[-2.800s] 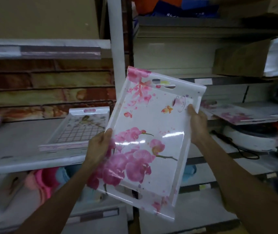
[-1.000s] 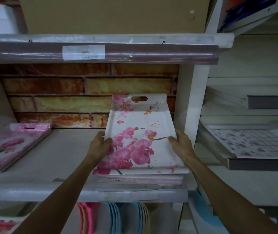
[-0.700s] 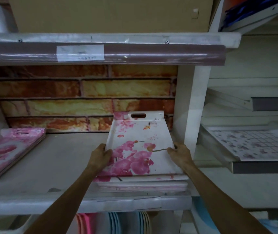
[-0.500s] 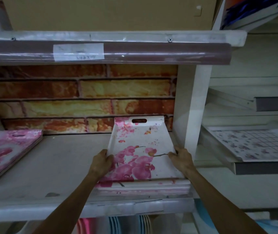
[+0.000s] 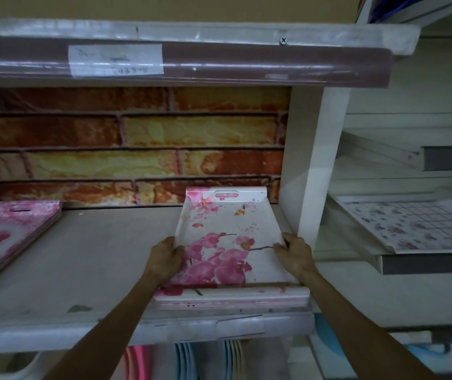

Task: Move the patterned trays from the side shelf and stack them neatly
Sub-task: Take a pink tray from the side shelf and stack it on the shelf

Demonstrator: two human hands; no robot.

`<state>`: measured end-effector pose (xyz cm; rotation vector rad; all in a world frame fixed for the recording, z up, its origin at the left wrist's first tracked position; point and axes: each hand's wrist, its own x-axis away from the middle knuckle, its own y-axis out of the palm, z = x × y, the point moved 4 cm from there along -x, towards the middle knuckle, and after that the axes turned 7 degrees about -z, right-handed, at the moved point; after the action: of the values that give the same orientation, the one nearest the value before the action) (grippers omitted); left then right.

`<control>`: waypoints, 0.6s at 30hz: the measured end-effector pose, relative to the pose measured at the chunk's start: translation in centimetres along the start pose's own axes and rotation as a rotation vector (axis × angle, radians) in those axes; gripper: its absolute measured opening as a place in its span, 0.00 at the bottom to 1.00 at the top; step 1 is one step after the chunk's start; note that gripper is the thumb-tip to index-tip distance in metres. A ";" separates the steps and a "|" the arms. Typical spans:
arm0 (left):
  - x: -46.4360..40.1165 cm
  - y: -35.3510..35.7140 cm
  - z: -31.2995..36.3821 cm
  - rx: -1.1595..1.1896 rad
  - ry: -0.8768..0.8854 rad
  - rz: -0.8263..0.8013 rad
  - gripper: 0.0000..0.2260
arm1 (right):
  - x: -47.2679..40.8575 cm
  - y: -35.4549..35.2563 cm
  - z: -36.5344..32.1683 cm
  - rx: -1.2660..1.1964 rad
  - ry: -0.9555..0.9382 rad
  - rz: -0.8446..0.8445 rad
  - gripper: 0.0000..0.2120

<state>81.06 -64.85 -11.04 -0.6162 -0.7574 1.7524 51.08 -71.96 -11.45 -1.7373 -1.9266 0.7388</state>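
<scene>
A white tray with pink orchids (image 5: 227, 234) lies flat on top of a short stack of similar trays (image 5: 231, 301) at the right end of the grey shelf (image 5: 82, 270). My left hand (image 5: 164, 259) grips the tray's left rim and my right hand (image 5: 293, 253) grips its right rim. The tray's far handle slot points toward the brick-patterned back wall. The trays beneath show only as thin front edges.
A pink floral tray stack (image 5: 5, 239) lies at the shelf's left end. A white post (image 5: 315, 171) stands just right of the stack. A grid-patterned tray (image 5: 417, 226) sits on the neighbouring right shelf. An upper shelf edge (image 5: 180, 61) overhangs. Coloured plates (image 5: 189, 360) stand below.
I carried the orchid tray from the right shelf to the left bay and lowered it from tilted to flat on the stack. Both hands kept their hold on its sides.
</scene>
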 end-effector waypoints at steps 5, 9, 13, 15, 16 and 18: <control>0.3 -0.2 0.5 0.028 -0.029 -0.034 0.15 | 0.0 -0.1 0.0 0.015 0.010 -0.017 0.09; 1.3 -1.4 1.0 0.057 0.048 0.077 0.17 | 0.4 -1.0 -0.7 -0.016 -0.006 -0.012 0.13; 2.9 -2.7 1.7 0.148 0.170 0.203 0.11 | 0.7 -2.7 -2.6 0.036 -0.124 0.076 0.16; 4.0 -3.2 2.4 0.210 0.226 0.240 0.08 | 1.4 -3.7 -3.4 0.026 -0.185 0.117 0.15; 4.6 -3.2 2.7 0.249 0.247 0.239 0.06 | 1.8 -4.2 -3.7 0.021 -0.214 0.134 0.14; 5.5 -3.0 3.2 0.295 0.274 0.217 0.04 | 2.8 -5.3 -4.3 0.024 -0.267 0.175 0.11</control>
<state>79.02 -59.56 -6.87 -0.7363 -0.2431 1.8810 49.48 -69.13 -4.83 -1.8902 -1.9385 1.1024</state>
